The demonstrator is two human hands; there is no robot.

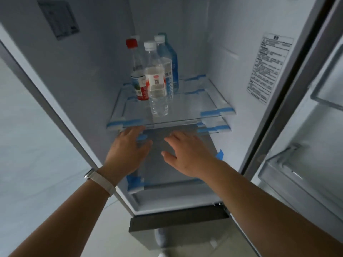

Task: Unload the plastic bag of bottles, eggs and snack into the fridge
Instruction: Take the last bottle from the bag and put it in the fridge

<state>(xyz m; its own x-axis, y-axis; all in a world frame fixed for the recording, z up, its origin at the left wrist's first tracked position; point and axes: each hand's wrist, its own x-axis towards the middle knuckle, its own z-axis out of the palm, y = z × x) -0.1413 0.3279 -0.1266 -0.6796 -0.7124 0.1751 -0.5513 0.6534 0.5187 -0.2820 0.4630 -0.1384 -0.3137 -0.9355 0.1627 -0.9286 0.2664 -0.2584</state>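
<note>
Three plastic bottles stand on the upper glass shelf (pixel 196 106) of the open fridge. The red-capped bottle (pixel 138 75) is on the left, a clear white-capped bottle (pixel 156 84) stands in front, and another white-capped bottle (pixel 167 65) is behind it, beside a blue carton (pixel 174 65). Both my hands hover below that shelf's front edge with fingers spread and hold nothing. My left hand (pixel 128 151), with a watch strap on its wrist, is near the shelf's left corner. My right hand (pixel 187 153) is over the lower shelf (pixel 207 143).
Blue tape strips (pixel 213 113) mark the shelf corners. The fridge door (pixel 304 145) stands open on the right with door bins. A label (pixel 269 67) is on the right inner wall. A closed drawer front (pixel 178 219) sits below, with floor beneath.
</note>
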